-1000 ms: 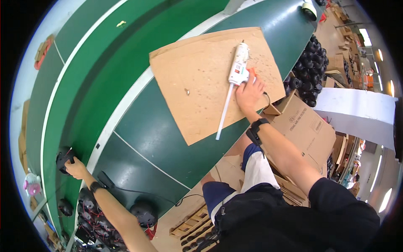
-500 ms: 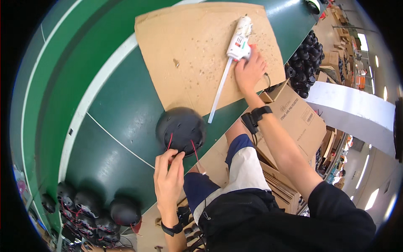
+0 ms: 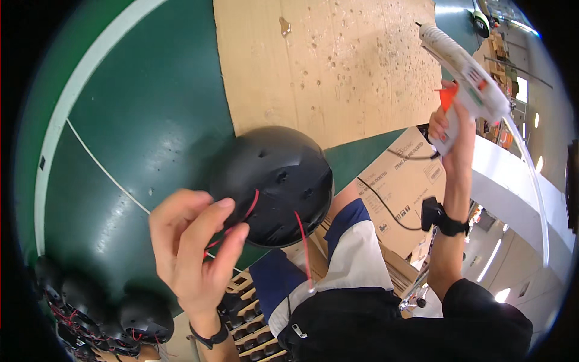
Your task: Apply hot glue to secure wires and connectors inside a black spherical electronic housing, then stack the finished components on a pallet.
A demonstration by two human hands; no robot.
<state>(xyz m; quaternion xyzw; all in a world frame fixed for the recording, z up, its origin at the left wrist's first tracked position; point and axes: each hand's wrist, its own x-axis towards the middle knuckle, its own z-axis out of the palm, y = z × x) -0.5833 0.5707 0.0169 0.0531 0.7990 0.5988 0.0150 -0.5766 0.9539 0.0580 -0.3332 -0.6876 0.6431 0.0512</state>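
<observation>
A black dome-shaped shell (image 3: 280,166) sits near the table edge, with small holes and slots in it. Two red wires come out of it. My left hand (image 3: 196,250) is at its left side, thumb and fingers curled round one red wire (image 3: 254,202). The other red wire (image 3: 303,241) hangs over the shell's near rim and ends in a small pale tip. Raised at the right, my right hand (image 3: 455,136) grips a white hot glue gun (image 3: 467,75) with an orange trigger. Its nozzle points up and left, and a long clear glue stick (image 3: 534,175) trails from its back.
Brown cardboard (image 3: 338,72) spotted with glue lies on the green table (image 3: 139,139). More black shells (image 3: 145,317) with red wires crowd the lower left. A printed carton (image 3: 401,187) stands beside the table, and the gun's dark cord (image 3: 413,155) runs near it.
The glue gun has been lifted off the cardboard and swung right in my right hand. The shell appears larger and closer, and my left hand has moved left beside it.
</observation>
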